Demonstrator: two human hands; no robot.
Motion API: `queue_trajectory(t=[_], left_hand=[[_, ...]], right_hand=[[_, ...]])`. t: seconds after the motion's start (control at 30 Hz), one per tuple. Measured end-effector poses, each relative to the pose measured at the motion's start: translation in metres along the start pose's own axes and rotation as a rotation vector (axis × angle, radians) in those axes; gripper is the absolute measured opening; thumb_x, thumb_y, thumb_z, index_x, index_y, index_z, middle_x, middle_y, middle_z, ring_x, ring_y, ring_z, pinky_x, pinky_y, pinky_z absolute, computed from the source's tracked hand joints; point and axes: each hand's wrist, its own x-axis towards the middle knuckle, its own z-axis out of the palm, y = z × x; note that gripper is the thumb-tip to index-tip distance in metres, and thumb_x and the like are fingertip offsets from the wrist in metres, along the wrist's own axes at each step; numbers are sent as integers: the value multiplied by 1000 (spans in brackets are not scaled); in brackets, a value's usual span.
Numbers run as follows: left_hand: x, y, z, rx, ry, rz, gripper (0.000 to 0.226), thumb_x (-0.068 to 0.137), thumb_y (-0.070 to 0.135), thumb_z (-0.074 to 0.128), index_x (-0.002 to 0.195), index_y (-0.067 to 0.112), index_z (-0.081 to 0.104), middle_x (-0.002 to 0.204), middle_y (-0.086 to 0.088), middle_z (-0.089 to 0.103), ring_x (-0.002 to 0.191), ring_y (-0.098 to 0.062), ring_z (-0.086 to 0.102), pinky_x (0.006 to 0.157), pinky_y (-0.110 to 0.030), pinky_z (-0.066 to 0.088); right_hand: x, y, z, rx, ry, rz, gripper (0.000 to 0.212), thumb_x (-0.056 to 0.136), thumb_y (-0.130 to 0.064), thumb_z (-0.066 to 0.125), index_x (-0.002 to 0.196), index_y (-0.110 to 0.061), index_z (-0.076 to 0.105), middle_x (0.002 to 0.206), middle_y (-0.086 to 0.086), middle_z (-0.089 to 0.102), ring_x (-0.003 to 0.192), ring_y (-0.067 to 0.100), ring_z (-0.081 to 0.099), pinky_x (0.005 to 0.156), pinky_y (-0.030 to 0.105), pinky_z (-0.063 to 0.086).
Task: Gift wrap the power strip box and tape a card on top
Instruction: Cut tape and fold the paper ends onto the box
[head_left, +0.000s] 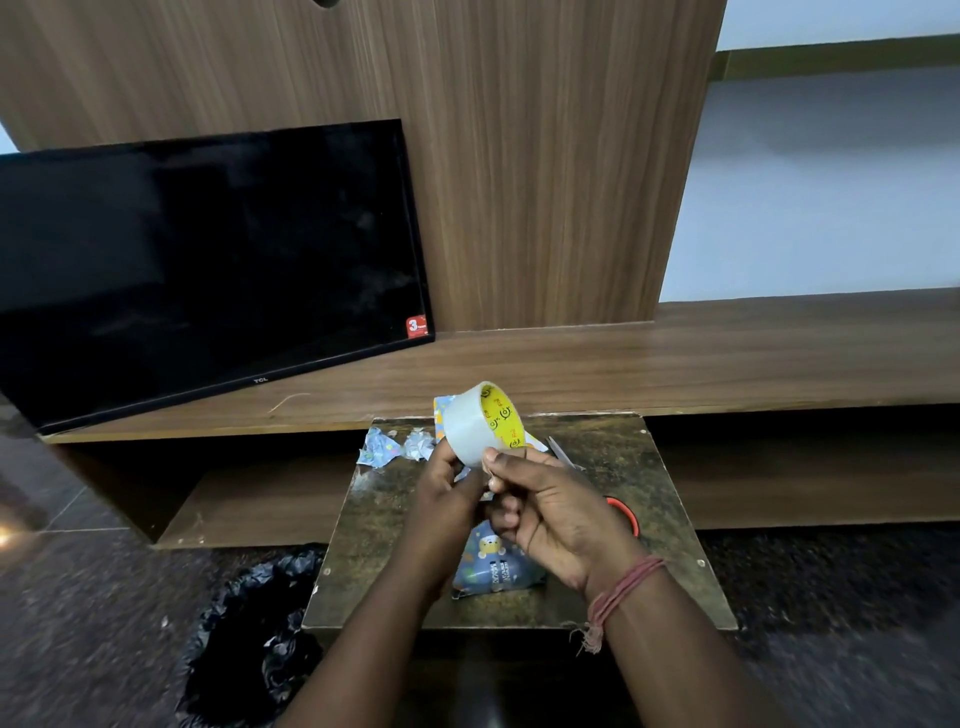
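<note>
A roll of clear tape (478, 422) with a yellow inner core is held up above a small dark table (623, 571). My left hand (441, 499) grips the roll from below and the left. My right hand (550, 509) pinches at the roll's lower edge with thumb and forefinger. Beneath my hands lies the box wrapped in blue cartoon-print paper (493, 569), mostly hidden by my wrists. More of the same wrapping paper (441, 410) shows behind the roll.
Crumpled paper scraps (395, 447) lie at the table's far left. Scissors with red handles (626, 514) lie to the right, partly behind my right hand. A black plastic bag (260, 623) sits on the floor at left. A TV (208, 270) leans on the wooden shelf behind.
</note>
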Motion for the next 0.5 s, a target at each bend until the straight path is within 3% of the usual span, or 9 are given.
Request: queue_trajectory(t=[0.1, 0.23, 0.4, 0.5], left_hand=[[5, 7, -5, -239, -59, -107, 31, 98, 11, 58, 127, -2, 60, 113, -20, 70, 80, -23, 67, 68, -32, 57], [6, 14, -11, -428, -65, -266, 53, 101, 34, 59, 135, -6, 55, 133, -22, 63, 105, -31, 61, 90, -44, 54], [5, 14, -9, -486, 17, -339, 31, 96, 29, 66, 114, 4, 66, 98, -14, 75, 74, -21, 72, 77, -34, 61], [5, 15, -9, -528, 47, -346, 27, 95, 28, 68, 110, 5, 68, 96, -15, 76, 70, -20, 74, 67, -31, 64]], right_hand=[[-1, -4, -3, -76, -3, -48, 14, 87, -5, 70, 83, -6, 58, 67, 6, 51, 50, 9, 33, 45, 21, 28], [-2, -5, -6, -147, 10, -45, 13, 87, -4, 71, 90, -2, 58, 66, 6, 52, 49, 9, 33, 43, 20, 29], [2, 0, -3, -190, 52, -46, 18, 89, -4, 70, 79, -8, 56, 65, 7, 53, 49, 9, 34, 44, 21, 29], [3, 2, -3, -232, 71, -48, 17, 88, -6, 73, 80, -6, 58, 65, 7, 55, 49, 9, 35, 44, 21, 30]])
